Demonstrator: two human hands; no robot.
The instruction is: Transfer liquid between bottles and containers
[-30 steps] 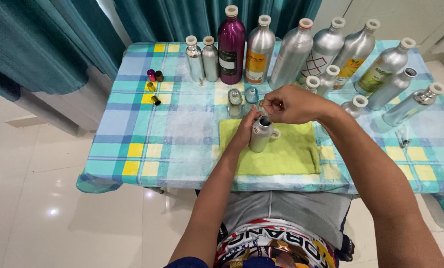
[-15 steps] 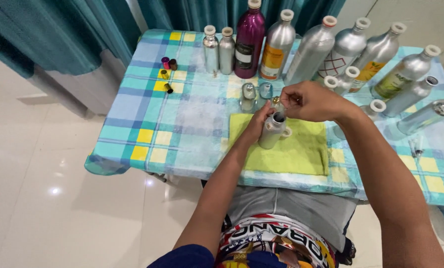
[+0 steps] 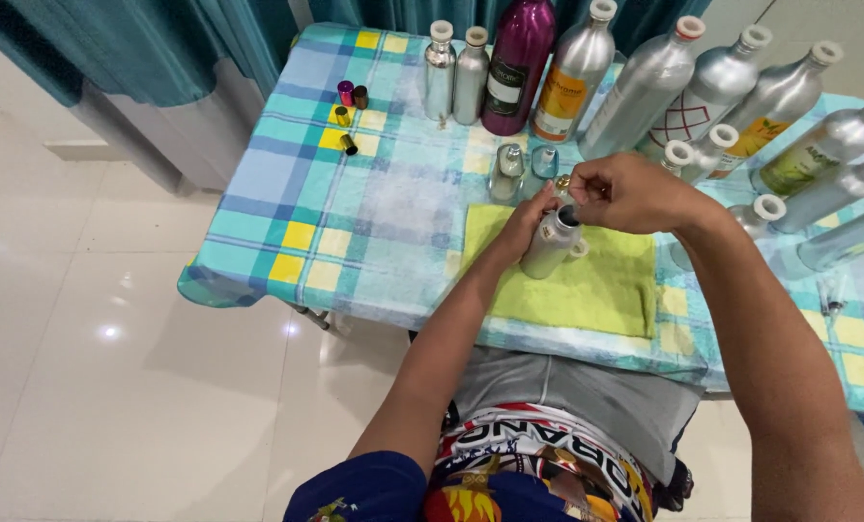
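My left hand (image 3: 526,224) grips a small silver metal bottle (image 3: 549,244), tilted, with its mouth uncovered, over a yellow-green cloth (image 3: 587,282). My right hand (image 3: 630,193) is just above the bottle's mouth and pinches a small clear glass vial with a gold neck (image 3: 562,187). A white cap (image 3: 579,248) lies on the cloth beside the bottle. Two small clear glass bottles (image 3: 506,172) stand just beyond the cloth.
A checked blue, teal and yellow tablecloth (image 3: 355,222) covers the table. Along the back stand a purple bottle (image 3: 517,68) and several silver bottles (image 3: 645,87) with white caps; more lie at the right. Several small coloured vials (image 3: 347,106) sit at the left. White tile floor (image 3: 113,367) lies left.
The view has shifted a little to the left. My hands stay at the silver bottle, with the right hand still working over its mouth.
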